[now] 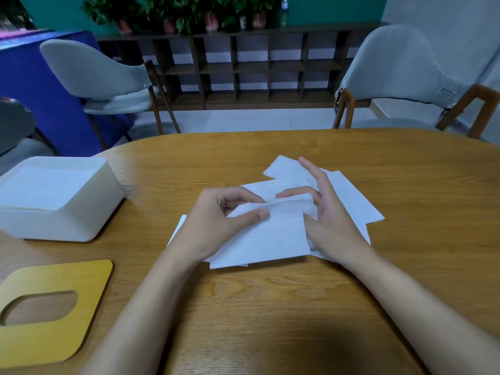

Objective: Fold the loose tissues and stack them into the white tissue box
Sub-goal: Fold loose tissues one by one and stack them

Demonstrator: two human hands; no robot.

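Soft, dim indoor light falls evenly on the wooden table (405, 185), a dark shadow pooling at its near edge. Wide-angle distortion bows the grey chair (392, 71) at right; blur smears the white tissue box (67, 215).

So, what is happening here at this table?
A person is folding a tissue on top of the loose tissues spread on the table. The left hand pinches its folded edge; the right hand touches the other end, fingers spread. The white tissue box stands open at the left, tissues inside, its wooden lid lying nearby.
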